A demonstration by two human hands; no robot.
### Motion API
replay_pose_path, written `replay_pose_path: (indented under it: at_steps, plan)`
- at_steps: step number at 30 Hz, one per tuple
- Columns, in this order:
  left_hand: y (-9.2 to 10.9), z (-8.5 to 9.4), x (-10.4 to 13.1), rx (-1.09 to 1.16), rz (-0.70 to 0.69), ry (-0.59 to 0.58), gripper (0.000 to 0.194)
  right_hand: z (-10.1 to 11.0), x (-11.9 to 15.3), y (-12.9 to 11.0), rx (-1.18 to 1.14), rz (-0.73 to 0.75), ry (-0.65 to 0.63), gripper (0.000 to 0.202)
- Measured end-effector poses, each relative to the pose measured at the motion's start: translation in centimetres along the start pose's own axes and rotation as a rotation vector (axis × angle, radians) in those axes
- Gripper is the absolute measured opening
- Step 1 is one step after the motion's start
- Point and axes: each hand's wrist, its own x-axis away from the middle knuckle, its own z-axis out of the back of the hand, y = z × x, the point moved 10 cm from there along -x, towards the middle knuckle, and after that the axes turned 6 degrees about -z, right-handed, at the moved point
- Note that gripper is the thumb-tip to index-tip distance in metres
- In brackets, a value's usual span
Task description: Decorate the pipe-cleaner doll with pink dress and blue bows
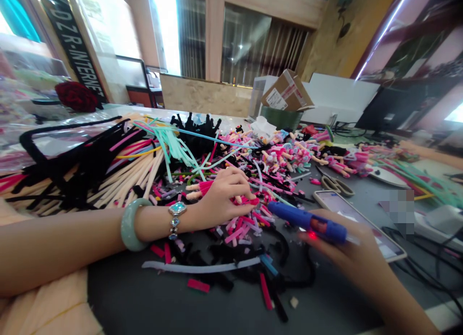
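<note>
Fingers of the left hand (228, 195) closed around a pink-and-beige fuzzy figure (204, 187); the right hand (338, 241) gripped a blue plastic glue gun (294, 216), whose near tip (271, 208) could burn them.

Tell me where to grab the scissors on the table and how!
Pick the scissors up by the handle loops, probably best from above and the right. They seem to lie flat on the table, loops toward the right and blades pointing away to the left, while the phone sits close on the near side.

Bright window (165, 31) beside dark curtain (191, 33)
</note>
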Motion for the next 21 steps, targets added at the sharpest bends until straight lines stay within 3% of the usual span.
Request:
replay_pose_path:
  at_steps: [8,12,16,21]
  plan:
    - [0.0,0.0,0.0,0.002,0.002,-0.003,0.008,0.4,-0.1,-0.2,0.027,0.003,0.043,0.024]
    - [0.0,0.0,0.0,0.000,0.007,-0.013,0.009,1.4,-0.1,0.3,0.052,-0.048,0.162,0.029]
    - [-0.1,0.1,0.0,-0.005,0.020,0.004,0.011,4.5,0.2,3.8,0.089,-0.347,0.345,0.038]
    - [0.2,0.0,-0.1,-0.025,-0.003,-0.006,0.011,10.9,0.4,10.5,0.115,-0.808,0.516,0.037]
